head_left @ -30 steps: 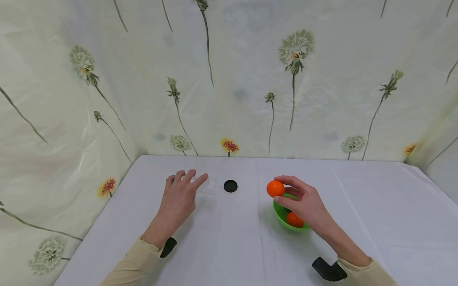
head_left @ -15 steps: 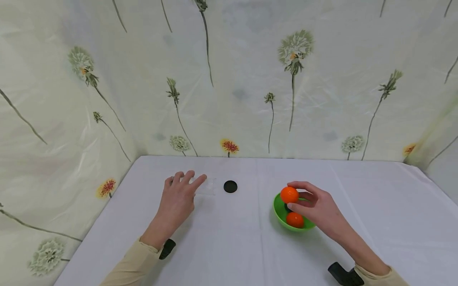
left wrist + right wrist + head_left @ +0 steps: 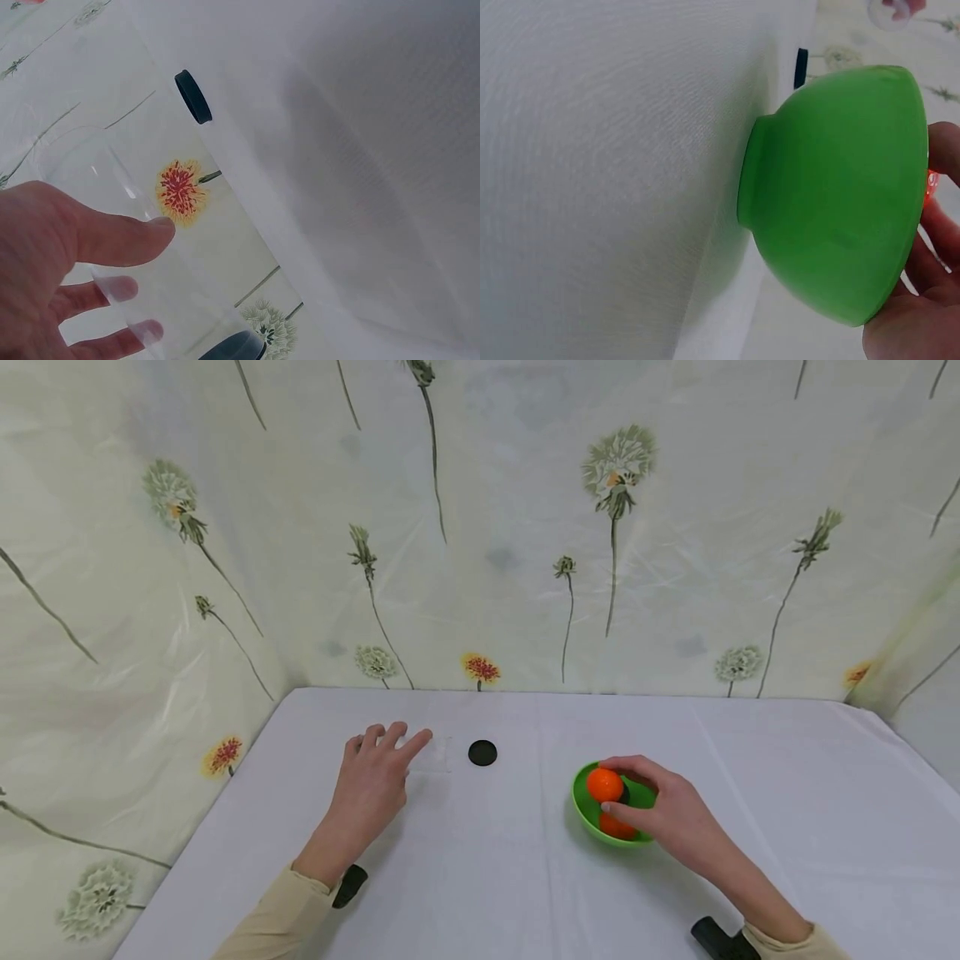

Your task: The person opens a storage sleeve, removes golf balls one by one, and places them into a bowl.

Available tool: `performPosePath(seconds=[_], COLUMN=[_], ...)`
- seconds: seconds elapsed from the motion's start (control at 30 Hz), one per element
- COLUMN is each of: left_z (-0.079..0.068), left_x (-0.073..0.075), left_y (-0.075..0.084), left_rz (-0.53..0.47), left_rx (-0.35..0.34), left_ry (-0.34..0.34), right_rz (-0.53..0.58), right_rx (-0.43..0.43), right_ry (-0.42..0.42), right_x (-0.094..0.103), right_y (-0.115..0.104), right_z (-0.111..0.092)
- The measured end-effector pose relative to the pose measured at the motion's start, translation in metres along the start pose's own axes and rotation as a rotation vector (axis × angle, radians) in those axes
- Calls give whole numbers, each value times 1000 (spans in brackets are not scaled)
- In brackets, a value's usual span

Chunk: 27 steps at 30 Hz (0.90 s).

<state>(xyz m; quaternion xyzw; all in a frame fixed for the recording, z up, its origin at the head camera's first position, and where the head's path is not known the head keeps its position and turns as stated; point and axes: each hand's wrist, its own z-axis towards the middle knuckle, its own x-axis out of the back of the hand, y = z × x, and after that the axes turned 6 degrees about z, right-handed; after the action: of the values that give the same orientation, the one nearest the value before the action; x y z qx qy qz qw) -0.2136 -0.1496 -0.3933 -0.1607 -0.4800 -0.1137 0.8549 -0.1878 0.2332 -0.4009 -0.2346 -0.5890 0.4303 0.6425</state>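
Note:
In the head view my left hand (image 3: pixel 371 785) grips a clear cylindrical container (image 3: pixel 433 755) lying sideways. The left wrist view shows the thumb and fingers curled round this see-through container (image 3: pixel 124 187), which has a dark end (image 3: pixel 236 347). My right hand (image 3: pixel 675 806) is at a green bowl (image 3: pixel 588 822) and pinches an orange ball (image 3: pixel 604 785) between thumb and fingertips, inside the rim. A second orange ball (image 3: pixel 617 825) lies below it in the bowl. Something dark (image 3: pixel 625 793) shows beside the held ball, mostly hidden. From the right wrist, the bowl (image 3: pixel 840 195) covers most of its contents.
A round black lid (image 3: pixel 482 752) lies on the white tablecloth (image 3: pixel 487 860) between the hands. Behind and at the left stands a flower-printed curtain (image 3: pixel 510 527). Each wrist carries a black strap-on piece (image 3: pixel 350 887).
My right hand has moved right and then down, bringing the orange ball from above the bowl's left edge into it. The left hand and its container have stayed nearly still.

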Motion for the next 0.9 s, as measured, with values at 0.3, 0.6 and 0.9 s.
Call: performPosePath(seconds=[0.3, 0.6, 0.9], left_z=[0, 1, 0], left_x=[0, 0, -1], left_y=[1, 3, 3], left_rz=[-10, -21, -18], left_rx=[-9, -11, -15], left_ry=[-8, -17, -7], right_rz=[-60, -75, -21], right_rx=[-64, -67, -30], right_ry=[-12, -25, -46], right_x=[2, 2, 3], right_y=[2, 1, 3], right_z=[1, 2, 0])
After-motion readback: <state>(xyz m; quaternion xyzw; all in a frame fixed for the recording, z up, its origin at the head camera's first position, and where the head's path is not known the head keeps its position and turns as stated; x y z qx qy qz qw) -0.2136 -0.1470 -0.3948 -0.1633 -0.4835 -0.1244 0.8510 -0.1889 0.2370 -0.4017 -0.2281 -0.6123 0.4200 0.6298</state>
